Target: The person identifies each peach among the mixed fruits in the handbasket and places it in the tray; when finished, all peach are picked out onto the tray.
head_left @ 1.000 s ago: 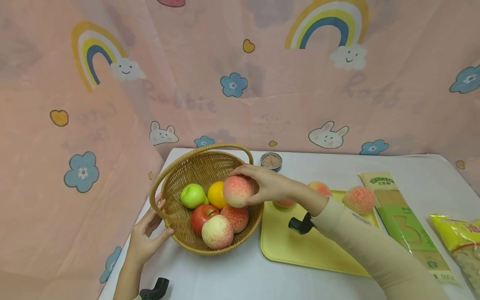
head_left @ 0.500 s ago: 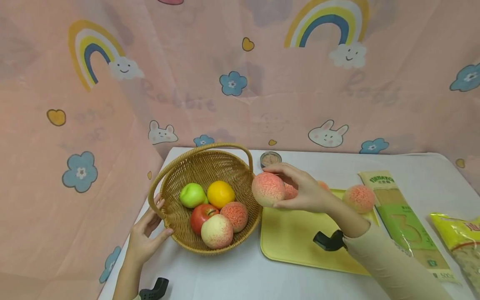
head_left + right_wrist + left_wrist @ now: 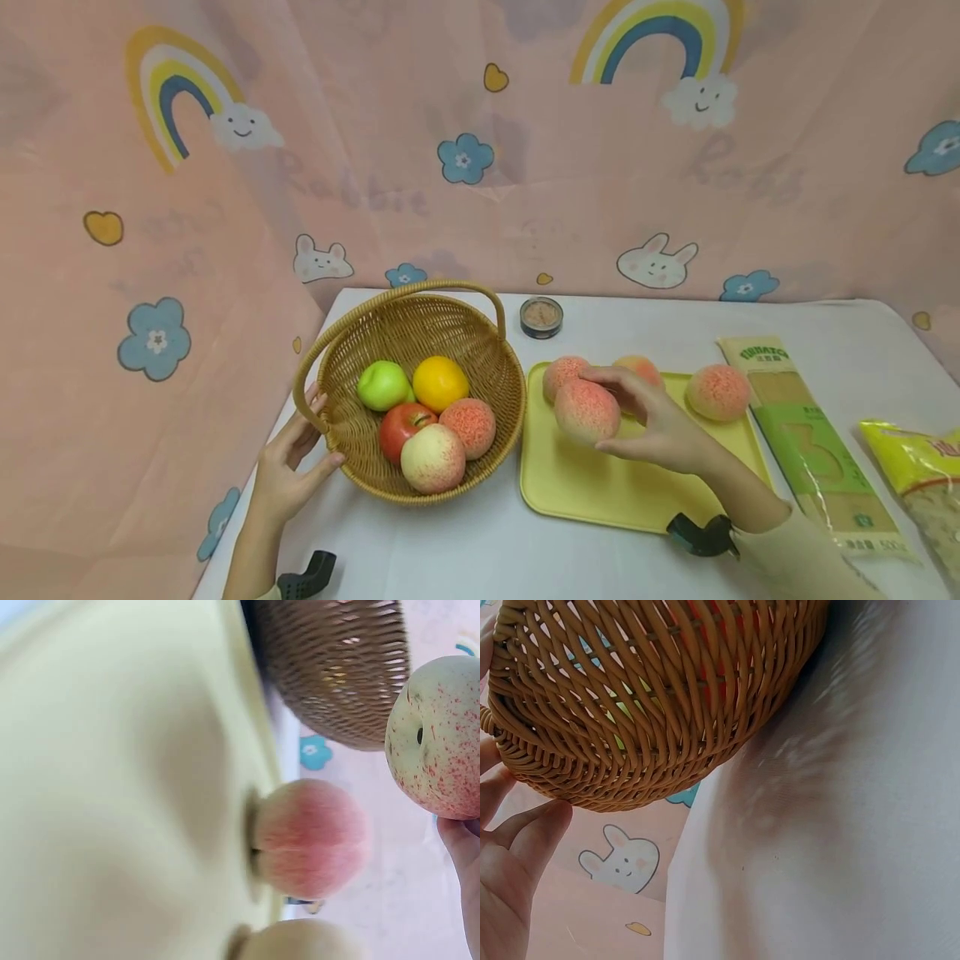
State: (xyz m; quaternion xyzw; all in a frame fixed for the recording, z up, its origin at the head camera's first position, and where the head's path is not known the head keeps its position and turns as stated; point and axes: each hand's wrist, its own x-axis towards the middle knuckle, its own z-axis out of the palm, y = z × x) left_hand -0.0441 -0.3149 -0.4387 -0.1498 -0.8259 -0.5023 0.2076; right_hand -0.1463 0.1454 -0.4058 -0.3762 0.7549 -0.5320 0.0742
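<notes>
My left hand (image 3: 287, 471) grips the left rim of the brown wicker basket (image 3: 408, 329), thumb at the front. The basket tilts toward me. In it lie a green apple (image 3: 384, 385), an orange (image 3: 441, 383), a red apple (image 3: 405, 429), a pale peach (image 3: 433, 458) and a pinker peach (image 3: 468, 427). Over the yellow tray (image 3: 570, 492), my right hand (image 3: 660, 429) holds a pink-and-cream peach (image 3: 587, 413) between thumb and fingers. The right wrist view shows that peach (image 3: 439, 742) raised clear of the tray. Behind it on the tray sits another peach (image 3: 561, 372), partly hidden.
Two more peaches sit along the tray's far side, one (image 3: 637, 367) behind my right hand and one (image 3: 718, 392) at the right. A small round tin (image 3: 541, 317) stands behind. A noodle pack (image 3: 810, 442) and a yellow bag (image 3: 918, 475) lie to the right.
My right hand has carried the peach rightward out of the basket and over the tray. The orange is now uncovered. My left hand has stayed on the basket rim.
</notes>
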